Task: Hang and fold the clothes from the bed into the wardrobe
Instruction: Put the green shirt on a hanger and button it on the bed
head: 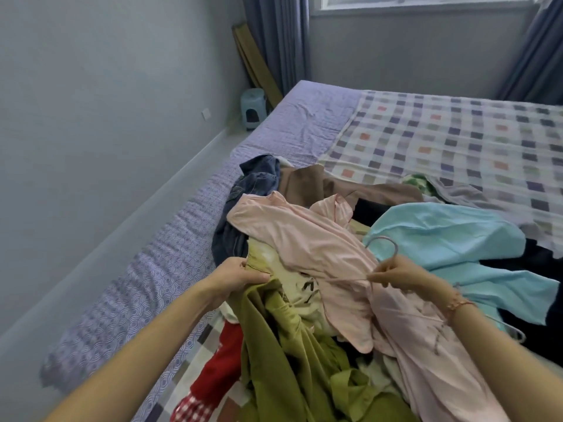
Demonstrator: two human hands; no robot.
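Note:
A heap of clothes covers the near part of the bed (304,117). On top lies a pale pink garment (320,245) with a light hanger (385,243) whose hook sticks up above it. My right hand (402,274) pinches the hanger's neck together with the pink cloth. My left hand (240,274) grips the edge of an olive-green garment (274,345) that spills toward me. Around them lie a light blue garment (441,239), dark denim (256,178), a brown piece (307,181) and a red piece (222,370).
A checked sheet (457,138) covers the bed's right side, over a purple patterned cover (170,269). The grey wall runs along the left. A small plastic stool (253,108) and a leaning board (256,62) stand in the far corner by blue curtains (280,41).

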